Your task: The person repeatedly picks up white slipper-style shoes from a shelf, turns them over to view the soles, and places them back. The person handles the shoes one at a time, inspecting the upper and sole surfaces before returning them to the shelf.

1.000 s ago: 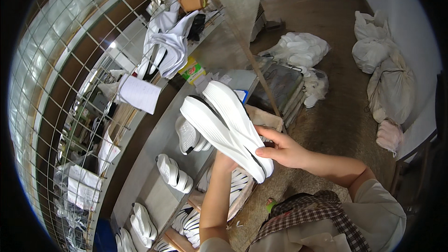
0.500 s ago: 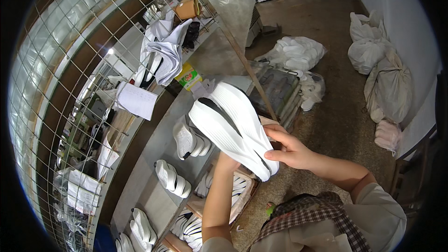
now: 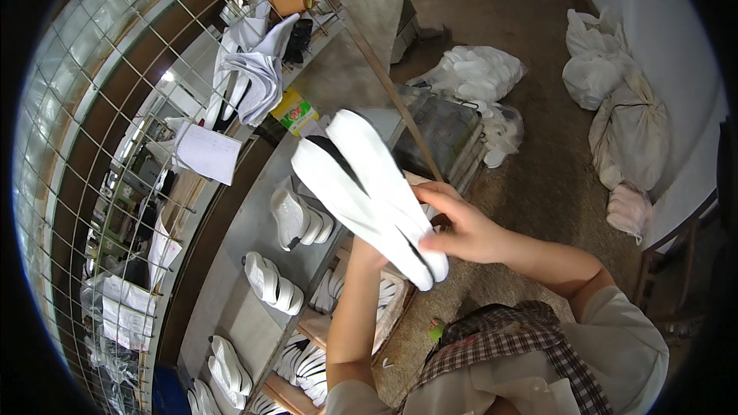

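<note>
A pair of white shoe soles (image 3: pixel 361 196) is held up in front of me, side by side, with a dark gap between them toward the far ends. My right hand (image 3: pixel 455 224) grips their near ends from the right, thumb on top and fingers curled around the edge. My left hand (image 3: pixel 370 253) reaches behind the soles and bears against them; its fingers are hidden there. Just left of the hands, a stack of white soles (image 3: pixel 298 219) sits on a grey shelf board (image 3: pixel 246 234). Another stack (image 3: pixel 272 283) lies nearer me.
A wire mesh (image 3: pixel 100 100) rises along the left side. Boxes of white soles (image 3: pixel 304 365) stand under the board. Filled plastic bags (image 3: pixel 470 73) rest on the floor ahead, and sacks (image 3: pixel 630 131) line the right wall. A yellow-green package (image 3: pixel 294 113) stands beyond the soles.
The held soles appear slightly farther left and turned a little, their side ridges now blurred. My right hand moved along with them. The whole view shifted slightly.
</note>
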